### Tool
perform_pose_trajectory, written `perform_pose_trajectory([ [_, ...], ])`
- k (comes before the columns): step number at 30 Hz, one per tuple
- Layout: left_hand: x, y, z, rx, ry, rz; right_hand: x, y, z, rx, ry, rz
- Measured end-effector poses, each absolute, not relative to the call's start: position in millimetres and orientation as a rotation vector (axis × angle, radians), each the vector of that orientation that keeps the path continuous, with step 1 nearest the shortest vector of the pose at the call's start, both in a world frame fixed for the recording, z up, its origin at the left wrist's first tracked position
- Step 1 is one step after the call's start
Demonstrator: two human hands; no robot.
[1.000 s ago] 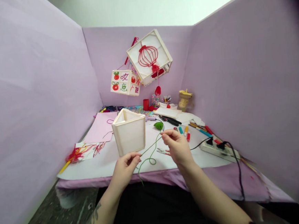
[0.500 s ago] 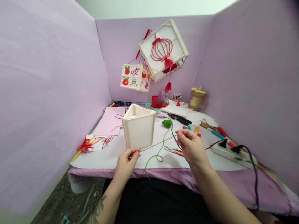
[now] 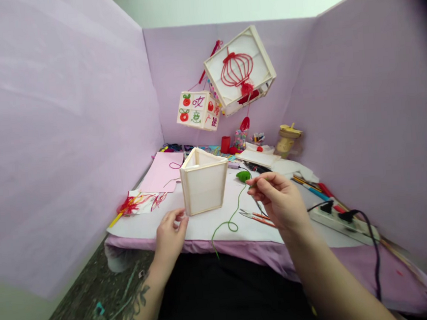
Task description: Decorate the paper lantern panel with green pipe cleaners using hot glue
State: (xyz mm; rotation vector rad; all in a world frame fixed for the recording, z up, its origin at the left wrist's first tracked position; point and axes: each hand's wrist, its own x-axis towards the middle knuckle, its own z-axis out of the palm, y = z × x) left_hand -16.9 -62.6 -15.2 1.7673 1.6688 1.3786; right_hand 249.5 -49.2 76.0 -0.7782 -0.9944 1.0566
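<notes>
My left hand (image 3: 171, 232) holds nothing; its fingers are loosely bent, with the thumb apart. It is close to the lower left corner of a white three-sided lantern frame (image 3: 205, 189), which stands upright on the table. My right hand (image 3: 280, 199) is raised to the right of the frame, thumb and forefinger pinched on green yarn, of which only a trace shows at the fingertips. Just behind those fingertips lies a small green yarn ball (image 3: 243, 176). A loose green strand (image 3: 230, 223) curls from it to the table's front edge. Orange-handled scissors (image 3: 260, 218) lie below my right hand.
Two decorated lanterns (image 3: 241, 71) hang before the back partition. At right are a power strip (image 3: 344, 221) with cords, markers (image 3: 310, 188) and a yellow-lidded cup (image 3: 288, 139). Pink paper (image 3: 158, 171) and red yarn scraps (image 3: 130, 205) lie at left.
The green strand stretched between both hands is gone from my left hand, which has let go and moved left and slightly down. My right hand has risen slightly. The view has shifted a little.
</notes>
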Motion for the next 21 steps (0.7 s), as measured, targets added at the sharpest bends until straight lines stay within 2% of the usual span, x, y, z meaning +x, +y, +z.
perform_pose_trajectory([
  [9,-8,-20,-20,2.007,1.889,0.908,215,-40,88,-0.728,-1.084,1.215],
  [14,-4,-21,-20,1.693,1.749,1.25,191,-24,82,-0.698,-1.142,1.381],
  [21,1,-20,-18,1.114,1.352,1.547,177,-9,100,-0.599,-1.153,1.403],
])
